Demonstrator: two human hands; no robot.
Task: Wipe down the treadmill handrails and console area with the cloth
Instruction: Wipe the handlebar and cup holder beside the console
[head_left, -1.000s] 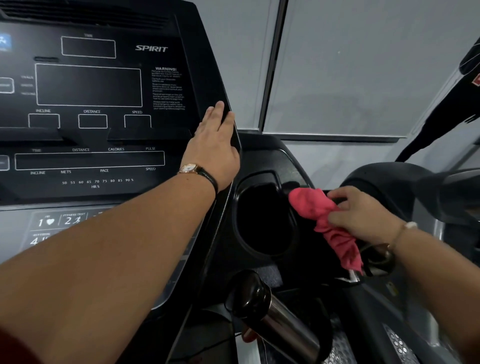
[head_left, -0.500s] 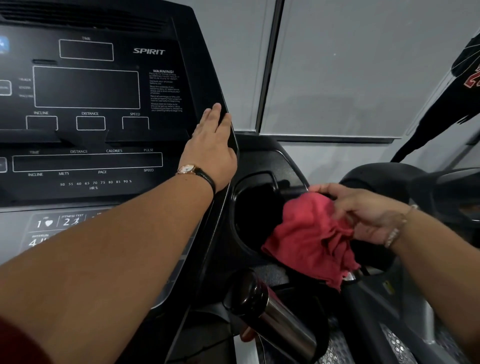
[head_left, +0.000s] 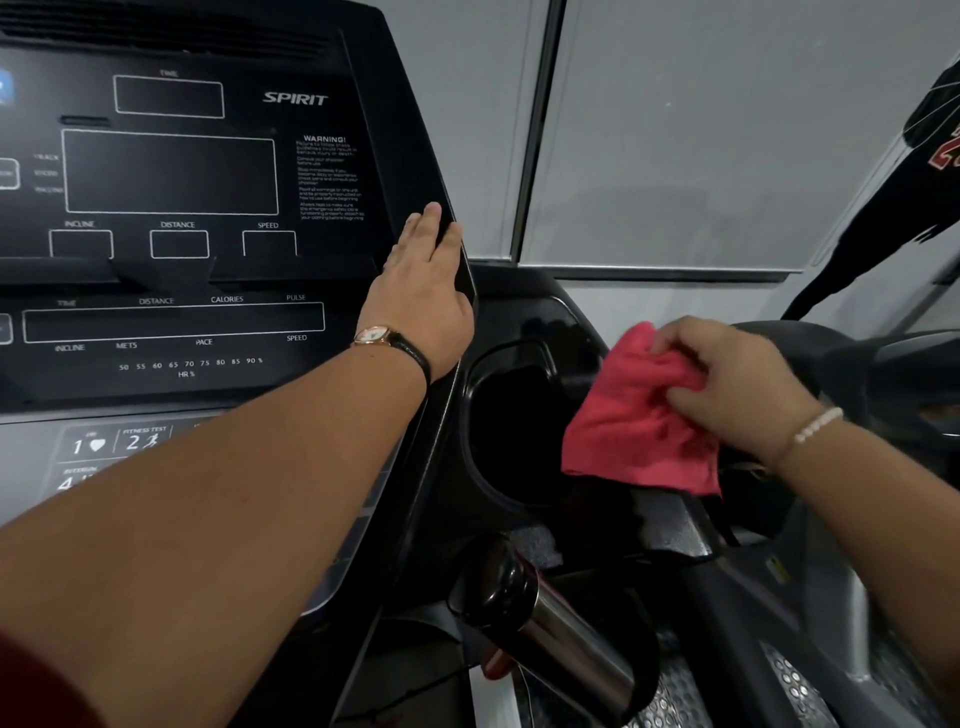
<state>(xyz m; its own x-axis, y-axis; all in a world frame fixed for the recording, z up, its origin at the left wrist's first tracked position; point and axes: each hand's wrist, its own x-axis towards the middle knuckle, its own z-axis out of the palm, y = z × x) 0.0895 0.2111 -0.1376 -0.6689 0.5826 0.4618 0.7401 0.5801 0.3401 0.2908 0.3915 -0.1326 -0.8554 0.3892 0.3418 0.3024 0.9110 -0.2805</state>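
Black plastic is forming the treadmill console (head_left: 171, 176), the largest thing in view. The left grip (head_left: 423, 291) is lying flat and released along its right edge, fingers straight. Just beside that edge the round cup holder (head_left: 511, 431) is sitting in the side tray. The right grip (head_left: 737, 384) is pinching the pink cloth (head_left: 634, 426) at the holder's right rim, the cloth draping over the tray. For a good wipe, I judge the cloth needs pressing flatter under the palm and sweeping round the rim, avoiding the steel flask (head_left: 545, 629) leaning below the tray's near edge.
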